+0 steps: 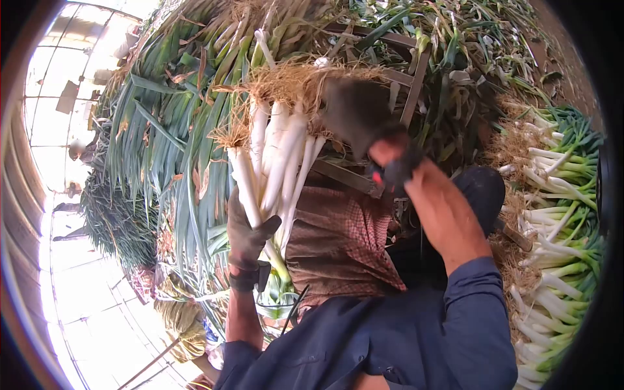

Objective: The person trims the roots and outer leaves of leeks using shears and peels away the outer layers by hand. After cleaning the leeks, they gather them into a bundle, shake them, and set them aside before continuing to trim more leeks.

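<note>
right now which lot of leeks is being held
The leek bunch in the left hand; the leek row at far right and leafy leek heap at left lie unheld.

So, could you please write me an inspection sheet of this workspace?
Surface: checked cloth at the lap; a barred frame beyond it.
Job's things: a bunch of leeks, white shafts upward, roots still on.
Clutter: leafy pile at left, loose leaves beyond the frame, rooted leeks in a row at right.
Hands: gloved left hand grips the bunch low; gloved right hand is blurred beside the roots, contact unclear.
Cables: no power cable seen; one thin dark cord by the shirt, purpose unclear.
Surroundings: bright gridded panel at far left.
</note>
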Motion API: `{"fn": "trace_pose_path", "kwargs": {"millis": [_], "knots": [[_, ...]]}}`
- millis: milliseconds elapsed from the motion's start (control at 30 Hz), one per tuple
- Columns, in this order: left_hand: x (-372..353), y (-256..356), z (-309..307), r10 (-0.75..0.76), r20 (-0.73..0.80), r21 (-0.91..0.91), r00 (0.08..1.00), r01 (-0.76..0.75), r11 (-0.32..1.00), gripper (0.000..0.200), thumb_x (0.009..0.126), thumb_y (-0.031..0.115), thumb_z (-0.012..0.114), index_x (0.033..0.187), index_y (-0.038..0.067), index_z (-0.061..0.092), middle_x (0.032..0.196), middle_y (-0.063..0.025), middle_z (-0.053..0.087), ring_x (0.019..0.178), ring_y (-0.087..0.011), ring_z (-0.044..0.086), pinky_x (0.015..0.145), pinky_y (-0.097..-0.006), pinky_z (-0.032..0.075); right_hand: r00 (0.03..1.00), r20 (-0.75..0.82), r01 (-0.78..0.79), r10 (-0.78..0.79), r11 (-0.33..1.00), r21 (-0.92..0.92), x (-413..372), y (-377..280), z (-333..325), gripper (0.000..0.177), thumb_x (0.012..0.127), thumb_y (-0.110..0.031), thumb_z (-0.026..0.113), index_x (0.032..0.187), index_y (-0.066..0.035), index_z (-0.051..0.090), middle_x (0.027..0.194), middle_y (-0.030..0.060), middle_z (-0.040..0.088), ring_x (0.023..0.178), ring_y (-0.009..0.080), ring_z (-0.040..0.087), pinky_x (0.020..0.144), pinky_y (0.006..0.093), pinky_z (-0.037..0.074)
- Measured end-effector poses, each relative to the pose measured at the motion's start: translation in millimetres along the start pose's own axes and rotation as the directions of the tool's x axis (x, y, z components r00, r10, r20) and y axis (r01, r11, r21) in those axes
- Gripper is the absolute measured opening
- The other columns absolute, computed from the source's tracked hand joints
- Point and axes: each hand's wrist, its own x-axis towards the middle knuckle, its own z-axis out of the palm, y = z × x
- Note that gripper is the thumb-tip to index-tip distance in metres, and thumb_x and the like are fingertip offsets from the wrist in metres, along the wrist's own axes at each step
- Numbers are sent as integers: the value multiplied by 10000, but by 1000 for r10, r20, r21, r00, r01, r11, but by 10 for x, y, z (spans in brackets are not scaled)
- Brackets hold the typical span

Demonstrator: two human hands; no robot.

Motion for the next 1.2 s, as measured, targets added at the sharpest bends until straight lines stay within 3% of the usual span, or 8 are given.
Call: {"fn": "trace_pose_path", "kwargs": {"millis": [267,467,533,900,1033,1067,1133,1200], "knots": [[-17,-99,-47,5,-41,7,999,-5,1000,978,651,-35,836,1516,35,385,1375,-100,581,1215,-220,596,1020,-356,512,782,-419,-550,462,827,-115,281,1791,-485,324,875,-338,669,1054,-69,684,952,228,725,924,439,700,806,527,557],[29,-54,-229,-99,7,64,995,98,993,921,616,75,748,1485,37,442,1292,-68,589,1177,-227,572,1061,-366,441,952,-106,-280,288,956,86,-339,1126,-42,535,846,-453,718,1216,-67,691,1161,241,698,1128,390,665,985,474,504],[35,-117,-278,-124,16,90,992,122,988,971,586,114,759,1493,19,424,1328,-77,564,1214,-234,548,1098,-370,406,800,550,-153,242,967,-203,-125,565,-229,424,894,-344,684,1227,-81,696,1202,240,691,1166,395,649,1041,480,483],[21,166,-23,-90,27,147,996,86,985,790,629,86,778,1377,30,531,1236,-80,618,1144,-230,586,1039,-365,440,891,-447,3,-77,986,-164,374,2000,537,271,904,-279,582,954,-74,753,1001,186,738,962,403,704,790,512,540],[18,160,-19,-65,28,100,997,62,993,803,655,56,807,1395,33,497,1242,-74,621,1147,-219,587,1034,-363,448,927,51,-345,372,897,-277,191,2868,362,299,872,-308,642,1053,-112,777,1067,206,722,1057,386,673,943,463,538],[10,163,-26,-75,24,59,997,74,996,813,662,52,820,1403,34,488,1250,-80,620,1150,-221,591,1028,-366,457,957,239,-24,164,867,-499,-34,2281,15,346,917,-333,620,1146,-101,738,1083,208,721,1043,388,675,929,481,543],[37,114,-116,-81,42,70,996,78,994,824,658,60,826,1408,35,485,1252,-84,619,1153,-226,593,1028,-371,459,874,262,-395,409,913,-106,-320,1327,-283,369,932,-308,651,1220,-80,683,1193,198,689,1062,382,673,958,472,531],[47,112,-152,-67,73,69,995,62,996,860,651,82,836,1429,33,471,1264,-96,619,1170,-235,593,1039,-377,457,929,334,102,-163,976,193,-704,1254,143,409,906,-259,706,1261,-68,638,1190,172,676,1040,364,676,953,435,539]]}}
